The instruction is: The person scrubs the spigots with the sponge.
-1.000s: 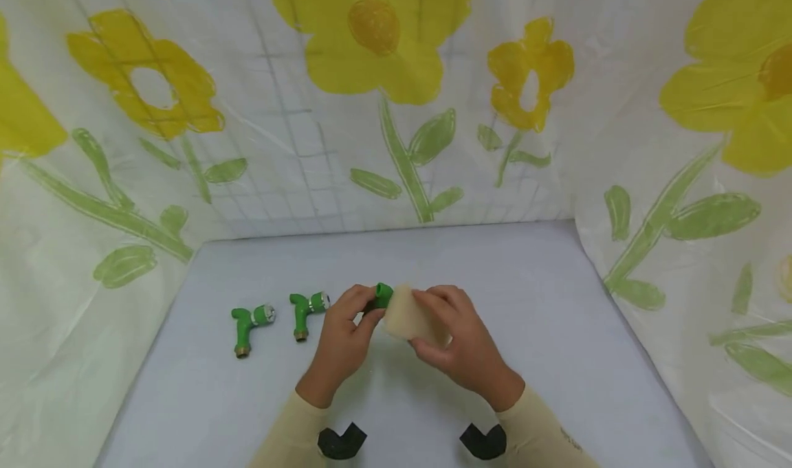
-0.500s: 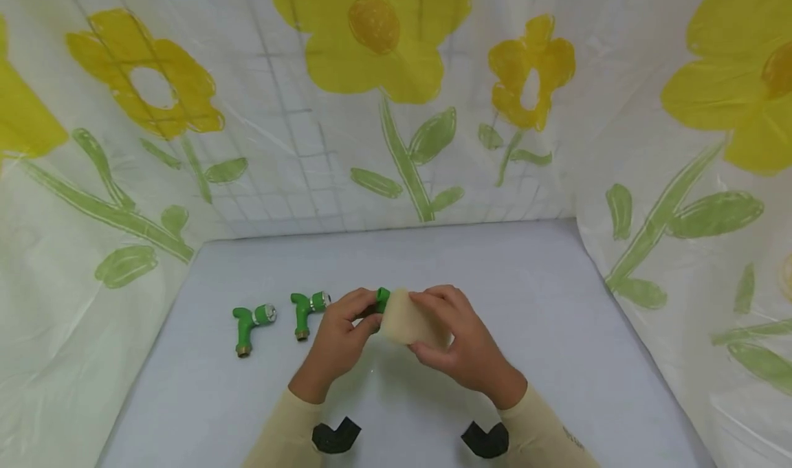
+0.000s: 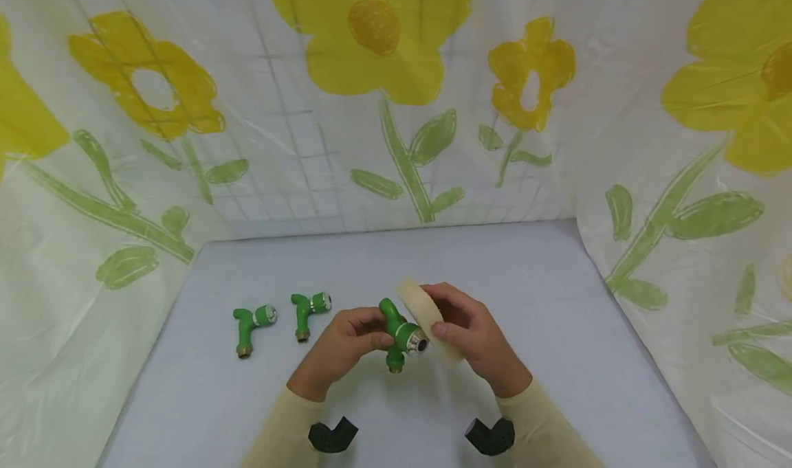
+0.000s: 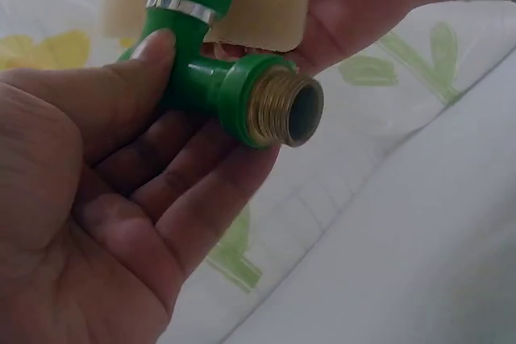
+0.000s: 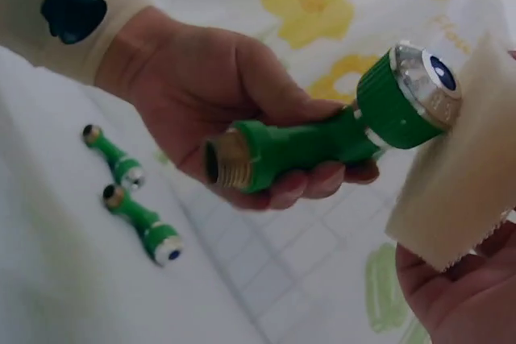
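Note:
In the head view my left hand [image 3: 346, 344] holds a green tap [image 3: 393, 325] by its body, thumb on the near side and fingers behind. The tap has a silver-rimmed round head and a threaded brass end [image 4: 278, 106], which points away from the palm in the left wrist view. My right hand [image 3: 479, 334] grips a cream-coloured sponge [image 3: 422, 306], tilted close beside the tap's head. In the right wrist view, the head overlaps the sponge's [image 5: 468, 167] face; whether they touch I cannot tell.
Two similar green taps, a left one [image 3: 245, 332] and a right one [image 3: 302, 317], lie on the white table [image 3: 526, 269] left of my hands. A white sheet [image 3: 260, 179] painted with yellow flowers hangs behind and at both sides.
The tap has turned and dropped lower, so its silver head and brass end now show. The sponge has tipped edge-on and come off the tap's front. The two lying taps have stayed put.

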Tool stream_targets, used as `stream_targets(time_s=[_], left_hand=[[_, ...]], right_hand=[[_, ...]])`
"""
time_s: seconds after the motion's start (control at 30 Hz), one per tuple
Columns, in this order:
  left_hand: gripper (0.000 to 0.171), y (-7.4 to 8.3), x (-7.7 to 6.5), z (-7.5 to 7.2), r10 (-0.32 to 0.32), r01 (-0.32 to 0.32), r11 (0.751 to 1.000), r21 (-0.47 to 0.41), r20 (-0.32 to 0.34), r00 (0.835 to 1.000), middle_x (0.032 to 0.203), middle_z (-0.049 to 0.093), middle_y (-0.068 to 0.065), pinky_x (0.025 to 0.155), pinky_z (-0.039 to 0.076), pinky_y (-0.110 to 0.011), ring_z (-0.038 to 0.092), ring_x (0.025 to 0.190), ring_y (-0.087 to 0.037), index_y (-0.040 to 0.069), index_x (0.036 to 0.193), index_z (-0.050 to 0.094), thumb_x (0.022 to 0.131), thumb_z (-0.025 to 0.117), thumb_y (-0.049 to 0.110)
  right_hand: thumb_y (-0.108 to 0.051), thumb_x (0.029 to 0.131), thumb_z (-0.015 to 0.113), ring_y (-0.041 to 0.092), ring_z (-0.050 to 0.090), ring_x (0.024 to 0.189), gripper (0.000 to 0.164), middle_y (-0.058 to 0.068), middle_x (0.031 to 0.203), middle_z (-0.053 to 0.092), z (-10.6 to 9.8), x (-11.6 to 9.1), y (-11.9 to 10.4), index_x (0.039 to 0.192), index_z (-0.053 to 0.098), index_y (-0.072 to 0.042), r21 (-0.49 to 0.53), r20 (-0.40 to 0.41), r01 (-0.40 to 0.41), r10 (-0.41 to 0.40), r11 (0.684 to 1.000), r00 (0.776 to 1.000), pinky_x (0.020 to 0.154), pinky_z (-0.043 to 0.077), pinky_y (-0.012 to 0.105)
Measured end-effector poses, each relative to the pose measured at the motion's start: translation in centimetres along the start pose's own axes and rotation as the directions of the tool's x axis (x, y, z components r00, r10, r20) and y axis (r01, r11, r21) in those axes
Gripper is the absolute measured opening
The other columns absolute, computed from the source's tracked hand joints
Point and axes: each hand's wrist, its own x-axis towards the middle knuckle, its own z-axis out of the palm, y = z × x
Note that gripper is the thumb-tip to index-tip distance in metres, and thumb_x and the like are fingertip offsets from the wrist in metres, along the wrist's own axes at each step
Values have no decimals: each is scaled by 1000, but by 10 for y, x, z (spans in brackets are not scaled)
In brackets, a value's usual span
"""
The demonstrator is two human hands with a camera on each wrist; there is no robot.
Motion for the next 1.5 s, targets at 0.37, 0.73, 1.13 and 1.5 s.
stream_targets(time_s=[0.37,0.73,1.13,1.5], left_hand=[[21,-11,5,10,-16,-10,934,-358,-68,998,116,78,-8,89,64,-38,78,101,-23,10,129,74,112,63,7],[21,-14,8,14,-112,32,920,-392,-184,977,111,78,-9,81,64,-31,78,99,-21,7,129,74,113,60,7],[19,-17,9,31,-192,87,947,-308,-329,925,110,75,-9,86,64,-34,75,94,-17,-5,125,72,108,67,4],[27,-14,7,44,-221,166,969,-184,-340,914,111,76,-19,92,63,-44,78,96,-24,-16,125,64,107,69,3]], right_hand=[[-5,108,58,24,63,114,46,15,134,63,11,-8,11,152,52,7,121,-83,-53,63,991,995,90,60,36],[-6,112,53,27,62,124,52,18,146,57,16,-10,14,158,39,13,156,-89,-136,151,978,984,98,58,38],[-9,115,49,26,63,122,52,17,144,56,7,-8,14,161,35,12,206,-123,-140,167,969,978,100,58,38],[-8,114,52,26,63,118,48,21,141,56,2,-6,3,158,40,11,174,-243,-111,152,979,958,97,59,35]])
